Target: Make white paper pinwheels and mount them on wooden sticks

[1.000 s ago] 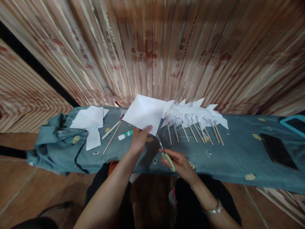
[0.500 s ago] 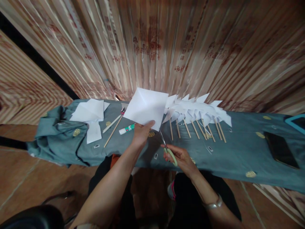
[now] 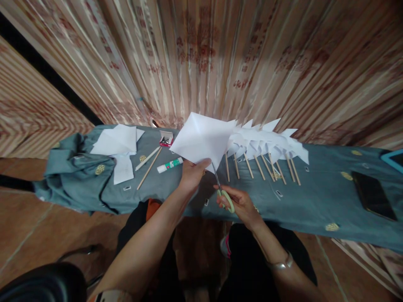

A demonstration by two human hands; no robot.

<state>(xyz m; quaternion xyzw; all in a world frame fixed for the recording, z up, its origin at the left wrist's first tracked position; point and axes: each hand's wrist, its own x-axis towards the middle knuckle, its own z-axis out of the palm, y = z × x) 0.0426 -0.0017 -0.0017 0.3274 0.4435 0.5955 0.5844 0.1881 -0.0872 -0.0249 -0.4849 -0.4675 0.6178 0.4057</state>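
A square sheet of white paper (image 3: pixel 201 136) is pinched at its near edge by my left hand (image 3: pixel 193 174), thumb on top. My right hand (image 3: pixel 237 203) is closed round the light green handles of a pair of scissors (image 3: pixel 227 201). The scissor blades reach into the paper's near corner, just right of my left thumb. To the right of the sheet lies a row of white paper pinwheels (image 3: pixel 270 142) on wooden sticks, overlapping one another. A glue stick (image 3: pixel 170 165) rests left of my left hand.
On the green cloth-covered table (image 3: pixel 317 197) lie a small red box (image 3: pixel 166 139), a white pen (image 3: pixel 147 158), a loose wooden stick (image 3: pixel 149 168) and a stack of white paper (image 3: pixel 116 140) at left. A dark phone (image 3: pixel 373 195) lies at right. A curtain (image 3: pixel 201 58) hangs behind.
The scissor blades have moved further into the paper's corner. The sheet and my left hand have shifted slightly right in view, uncovering the red box and more of the glue stick.
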